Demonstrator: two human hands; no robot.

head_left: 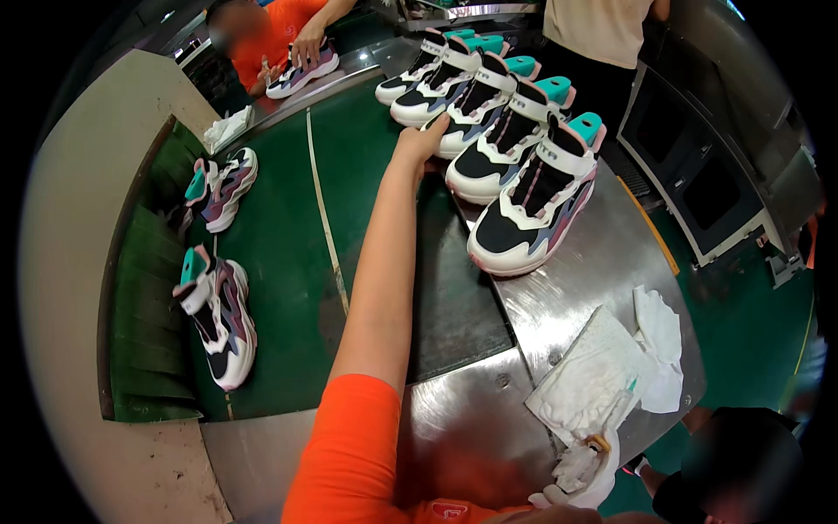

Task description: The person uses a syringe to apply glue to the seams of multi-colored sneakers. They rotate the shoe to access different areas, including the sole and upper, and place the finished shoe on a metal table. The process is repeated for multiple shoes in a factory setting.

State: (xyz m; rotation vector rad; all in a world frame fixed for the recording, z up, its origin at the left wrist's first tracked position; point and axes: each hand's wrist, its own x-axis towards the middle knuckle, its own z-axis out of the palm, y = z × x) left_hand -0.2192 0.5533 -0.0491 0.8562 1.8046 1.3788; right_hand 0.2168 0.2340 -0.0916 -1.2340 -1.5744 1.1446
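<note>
Along the steel tabletop's left edge stands a slanted row of several black, white and purple sneakers [532, 210], each with a teal insert at the heel opening. My left arm reaches away from me, and my left hand [422, 147] is closed at the toe of the middle sneaker [458, 135]. Its thumb shows against the toe, while the other fingers are mostly hidden. At the lower right, what looks like my right hand [602, 476], in a white glove, is bunched around a crumpled white cloth [574, 467]. A small yellowish ring-like piece [598, 443] shows there; the fingers are partly hidden.
On the green conveyor belt [279, 288], two matching sneakers [218, 323] lie near the left green flap curtain [144, 306]. White cloths [602, 367] lie on the steel table. Across the belt, a co-worker's hand [308, 45] rests on another sneaker [304, 74]. Other people stand nearby.
</note>
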